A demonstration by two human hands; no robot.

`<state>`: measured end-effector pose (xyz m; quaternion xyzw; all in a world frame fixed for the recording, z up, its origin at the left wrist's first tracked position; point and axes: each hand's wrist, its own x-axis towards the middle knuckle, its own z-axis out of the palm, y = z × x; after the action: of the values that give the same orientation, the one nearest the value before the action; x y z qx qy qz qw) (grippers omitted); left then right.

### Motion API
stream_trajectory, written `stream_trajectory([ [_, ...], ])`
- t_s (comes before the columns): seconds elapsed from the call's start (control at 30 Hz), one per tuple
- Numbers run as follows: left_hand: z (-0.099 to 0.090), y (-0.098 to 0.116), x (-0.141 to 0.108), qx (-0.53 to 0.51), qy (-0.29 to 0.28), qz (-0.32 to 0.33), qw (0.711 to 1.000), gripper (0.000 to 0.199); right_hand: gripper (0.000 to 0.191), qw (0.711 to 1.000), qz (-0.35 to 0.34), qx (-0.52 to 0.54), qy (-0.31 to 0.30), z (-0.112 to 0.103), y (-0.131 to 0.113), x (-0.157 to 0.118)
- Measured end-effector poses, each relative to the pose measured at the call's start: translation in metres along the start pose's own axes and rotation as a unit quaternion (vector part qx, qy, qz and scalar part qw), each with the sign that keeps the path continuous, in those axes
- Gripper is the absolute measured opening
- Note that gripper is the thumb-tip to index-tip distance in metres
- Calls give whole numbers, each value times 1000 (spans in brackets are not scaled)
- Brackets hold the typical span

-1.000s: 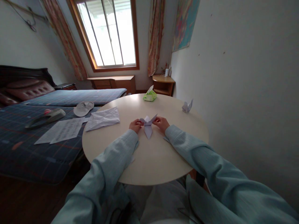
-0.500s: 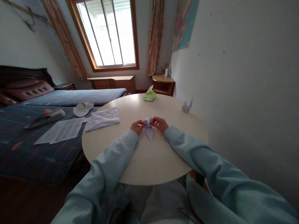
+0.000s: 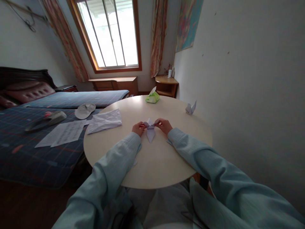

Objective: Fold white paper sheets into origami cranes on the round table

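Observation:
A folded piece of white paper (image 3: 150, 134) is held over the middle of the round table (image 3: 162, 165). One pointed flap aims toward me, and a smaller point rises at the far side. My left hand (image 3: 139, 128) pinches its left flap between thumb and fingers. On the opposite side, my right hand (image 3: 164, 126) pinches the right flap. The fingertips cover the ends of both flaps.
A green tissue pack (image 3: 152, 96) stands at the table's far edge. Another folded paper piece (image 3: 191, 108) sits at the right. Left lie stacked white paper (image 3: 105, 121), printed sheets (image 3: 65, 133) and a white cap (image 3: 85, 111) on the bed (image 3: 47, 165).
The two side flaps are spread wider and lie flatter between my hands. My left hand has shifted slightly left, and the near point has swung a little left.

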<state>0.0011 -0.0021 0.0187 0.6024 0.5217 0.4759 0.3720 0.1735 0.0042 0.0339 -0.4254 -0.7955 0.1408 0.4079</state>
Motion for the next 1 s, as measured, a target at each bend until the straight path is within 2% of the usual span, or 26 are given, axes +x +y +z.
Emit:
stream_trajectory([
  [0.27, 0, 3, 0, -109, 0, -13, 994, 10, 8, 1000, 6, 2, 24, -1, 1, 0],
  [0.5, 0, 4, 2, -97, 7, -10, 995, 15, 9, 999, 12, 3, 36, 0, 4, 2],
  [0.8, -1, 8, 0, -109, 13, -11, 994, 11, 10, 999, 19, 5, 49, 0, 5, 2],
  [1.0, 1, 4, -3, -80, -21, -18, 996, 21, 8, 998, 39, 46, -2, -1, -5, -2],
])
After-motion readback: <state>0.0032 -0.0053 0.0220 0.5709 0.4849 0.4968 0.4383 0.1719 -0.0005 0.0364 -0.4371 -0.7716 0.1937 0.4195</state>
